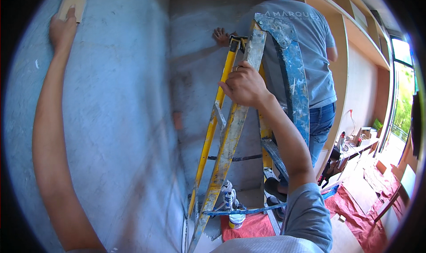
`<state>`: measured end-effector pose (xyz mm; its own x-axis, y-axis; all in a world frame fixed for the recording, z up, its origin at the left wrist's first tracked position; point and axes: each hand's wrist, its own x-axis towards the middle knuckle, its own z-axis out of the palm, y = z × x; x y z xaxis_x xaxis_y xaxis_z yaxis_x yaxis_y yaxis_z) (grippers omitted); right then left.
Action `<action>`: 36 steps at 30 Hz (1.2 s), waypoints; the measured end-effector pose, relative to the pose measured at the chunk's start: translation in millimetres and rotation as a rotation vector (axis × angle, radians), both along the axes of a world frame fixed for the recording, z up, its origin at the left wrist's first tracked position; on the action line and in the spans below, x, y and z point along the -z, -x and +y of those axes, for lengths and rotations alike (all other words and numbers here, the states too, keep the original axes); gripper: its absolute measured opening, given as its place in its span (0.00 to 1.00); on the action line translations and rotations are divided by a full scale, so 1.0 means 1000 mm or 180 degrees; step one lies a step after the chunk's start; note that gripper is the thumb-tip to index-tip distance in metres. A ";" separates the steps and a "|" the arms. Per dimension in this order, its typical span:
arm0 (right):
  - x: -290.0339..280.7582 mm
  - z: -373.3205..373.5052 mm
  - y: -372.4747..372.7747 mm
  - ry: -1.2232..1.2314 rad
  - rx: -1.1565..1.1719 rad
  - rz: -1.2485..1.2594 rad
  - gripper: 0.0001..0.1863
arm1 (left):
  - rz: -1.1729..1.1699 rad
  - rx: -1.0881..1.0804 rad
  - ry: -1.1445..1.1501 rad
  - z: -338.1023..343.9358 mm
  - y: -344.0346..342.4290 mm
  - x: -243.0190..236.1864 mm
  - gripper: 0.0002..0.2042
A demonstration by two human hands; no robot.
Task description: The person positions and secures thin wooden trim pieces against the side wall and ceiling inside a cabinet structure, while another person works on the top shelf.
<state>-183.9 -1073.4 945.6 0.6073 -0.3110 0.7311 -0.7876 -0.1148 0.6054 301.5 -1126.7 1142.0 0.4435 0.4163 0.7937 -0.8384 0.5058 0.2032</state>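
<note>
At the upper left, my left hand [63, 29] is closed on the lower end of a pale wooden board [75, 2], which lies close to the grey wall. The board's top runs out of the picture. My right hand [246, 85], with a ring on one finger, grips the paint-spattered rail of a yellow stepladder [230, 135]. The ladder's worn blue top and side [293, 71] rise just beyond that hand. A person in a grey shirt [293, 44] is on the far side of the ladder, back turned, one hand [220, 37] touching the wall.
Grey plastered wall [120, 97] fills the left side. Below the ladder stand a white bottle-shaped item [229, 195] and a white tub [237, 220] on red sheeting [253, 226]. Wooden shelving [364, 35] lines the right. A cluttered low table [359, 148] stands near the bright window [401, 97].
</note>
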 end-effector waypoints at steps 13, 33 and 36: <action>0.000 -0.002 0.003 0.0084 -0.0039 0.0037 0.26 | -0.0030 0.0259 0.0005 0.002 0.005 0.002 0.30; 0.000 -0.002 0.002 0.0044 0.0051 -0.0012 0.25 | -0.0102 0.0607 0.0158 0.023 0.031 0.016 0.24; 0.002 -0.005 0.004 0.0122 -0.0035 0.0041 0.25 | -0.0079 0.0337 0.0226 0.022 0.032 0.018 0.24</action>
